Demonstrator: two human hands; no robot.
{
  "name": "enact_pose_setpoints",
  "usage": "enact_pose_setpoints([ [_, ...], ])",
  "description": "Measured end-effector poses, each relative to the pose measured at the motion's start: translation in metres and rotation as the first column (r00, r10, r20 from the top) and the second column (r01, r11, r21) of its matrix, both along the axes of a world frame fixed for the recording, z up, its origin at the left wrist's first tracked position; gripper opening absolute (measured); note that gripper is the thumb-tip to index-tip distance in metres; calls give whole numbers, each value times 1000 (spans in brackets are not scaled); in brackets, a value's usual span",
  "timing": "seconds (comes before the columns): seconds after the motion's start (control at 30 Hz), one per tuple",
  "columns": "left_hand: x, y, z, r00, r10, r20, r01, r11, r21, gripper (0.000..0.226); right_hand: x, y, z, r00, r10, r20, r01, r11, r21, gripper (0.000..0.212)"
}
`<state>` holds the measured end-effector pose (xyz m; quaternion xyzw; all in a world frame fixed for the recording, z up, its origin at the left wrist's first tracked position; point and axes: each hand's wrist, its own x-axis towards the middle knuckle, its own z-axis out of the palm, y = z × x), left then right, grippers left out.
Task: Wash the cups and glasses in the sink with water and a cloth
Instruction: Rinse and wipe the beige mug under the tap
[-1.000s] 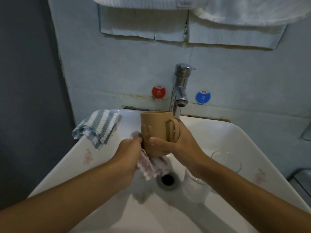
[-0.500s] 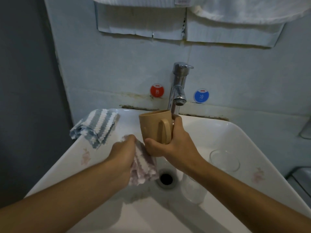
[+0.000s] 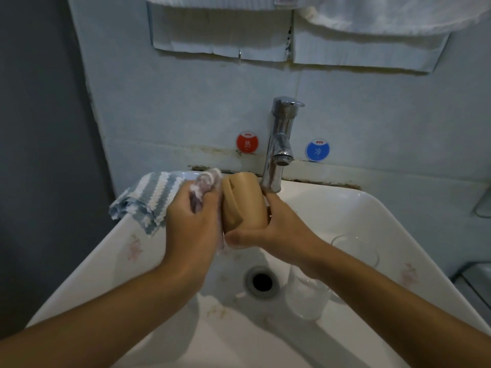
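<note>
The tan cup (image 3: 244, 201) is up in the air over the sink (image 3: 353, 208), just in front of the tap (image 3: 279, 144). It looks tipped, with its handle toward us and to the left. The right hand (image 3: 268, 229) holds it: the thumb goes under the bottom end and the fingers curl round the far side. The left hand (image 3: 191, 221) is squeezed tight round a pink and white cloth (image 3: 204, 187) and pushes it against the left side of the cup.

So the step now looks like rubbing the outside of the cup with the cloth. I cannot see water coming out of the tap in this picture.

Down in the bowl, to the right of the drain (image 3: 261, 281), stands a clear glass (image 3: 308, 296). A second clear glass (image 3: 356, 251) sits behind it, near the right wall of the sink. They are still waiting for their wash, I think. A blue and white cloth (image 3: 148, 197) lies over the back left corner of the sink. A red sticker (image 3: 247, 142) and a blue sticker (image 3: 317, 150) are on the wall on each side of the tap.

Next, the cup probably needs turning so the cloth can reach the other sides and the inside. Then it needs a rinse. The right hand should hold tight, because a wet cup can slip and fall on the glasses below.
</note>
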<state>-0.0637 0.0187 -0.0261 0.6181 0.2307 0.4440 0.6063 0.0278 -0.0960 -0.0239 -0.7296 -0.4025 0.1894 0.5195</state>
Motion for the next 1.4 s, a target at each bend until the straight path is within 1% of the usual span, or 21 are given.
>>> enact_pose_setpoints([
  [0.07,-3,-4,0,1000,25,-15,-24,999,49,18,1,0,-4,1000,-14,-8,14,1000,27,86],
  [0.17,-4,-7,-3,999,-1,-42,4,997,74,20,4,1,-7,997,-75,9,74,996,57,90],
  [0.27,-6,-10,-3,995,-48,-83,54,996,70,20,8,0,-8,994,-110,-23,111,991,71,97],
  [0.33,-7,-15,-2,993,-94,-71,98,993,59,20,10,-1,-9,993,-115,-21,116,992,53,105],
  [0.4,-8,-17,1,992,-117,-46,117,993,-6,18,12,-1,-9,994,-106,-24,107,993,41,111],
  [0.43,-8,-15,0,993,-105,-48,103,994,-34,17,12,-1,-9,995,-93,-22,94,995,30,110],
  [0.53,-5,-6,-1,997,-44,-70,36,994,-106,16,12,-1,-8,999,-32,-5,32,999,-1,95],
  [0.63,-2,3,5,999,45,-20,-49,973,-227,20,17,-4,-5,1000,17,-18,-18,997,-73,98],
  [0.67,-2,7,8,997,70,-22,-74,968,-240,20,18,-5,-4,999,30,-20,-32,995,-92,99],
  [0.7,-3,10,10,997,70,-44,-79,971,-224,22,20,-5,-3,999,41,-9,-41,993,-112,100],
  [0.83,-8,14,14,990,-32,-139,23,997,-68,33,26,-7,0,993,70,96,-51,982,-183,100],
  [0.93,-1,14,20,964,-33,-266,30,999,-12,32,32,-10,0,983,88,162,-53,976,-212,101],
  [1.0,4,14,23,940,-53,-336,87,992,87,33,35,-12,2,979,91,180,-50,974,-220,102],
  [1.03,6,16,24,935,-80,-346,134,982,136,34,37,-13,4,978,89,191,-46,975,-219,102],
  [1.13,7,28,23,935,-145,-324,231,941,247,28,41,-17,11,968,96,232,-45,975,-216,100],
  [1.17,7,33,21,930,-155,-334,255,925,283,28,42,-19,13,962,109,249,-53,973,-223,98],
  [1.23,4,40,19,893,-178,-413,343,862,372,33,44,-24,18,948,152,281,-80,965,-251,97],
  [1.3,-1,40,19,833,-261,-488,470,799,375,35,45,-27,23,932,205,301,-119,952,-281,97],
  [1.33,-4,39,19,784,-315,-535,542,767,343,37,45,-29,24,921,232,312,-137,945,-298,97],
  [1.4,-6,38,20,652,-403,-642,678,689,257,31,43,-30,26,902,281,329,-167,928,-334,98],
])
